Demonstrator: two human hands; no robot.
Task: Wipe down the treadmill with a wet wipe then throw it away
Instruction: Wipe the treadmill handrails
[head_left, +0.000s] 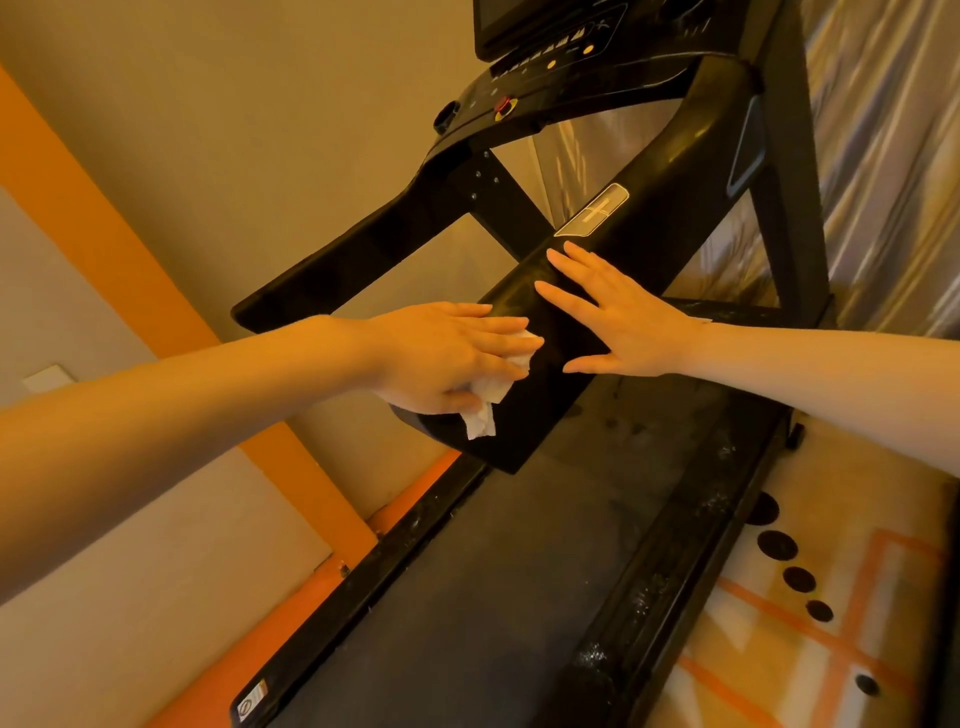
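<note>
Black treadmill (524, 597), tilted steeply across the frame: matte dark belt (467, 613) running down the middle, flanked by glossy side rails (660, 582) flecked with pale dust or scuffs. Two broad handrails, smooth hard plastic with rounded edges and a faint sheen; the near handrail (665, 208) thick and slab-like, carrying a silvery rectangular plate (592, 210) marked with a plus sign. Above, a curved console (545, 73) with small yellow buttons, a red round knob and a dark screen.

White wet wipe (488, 400), crumpled and soft, creased into folds, lying on the near handrail's lower end. Pressed there under the left hand (447, 358): fingers extended and close together across the top of the wipe, thumb tucked low against it, one ragged corner hanging out below the palm, a second bit showing at the fingertips. Right hand (623, 322) just beside, flat on the same handrail a little higher up, fingers spread wide and straight, holding nothing, fingertips near the silvery plate. The two hands near, not touching.

Left of the machine, a beige wall (208, 130) with a broad orange band. To the right, pale floor (831, 649) with orange lines and a row of dark round dots.
</note>
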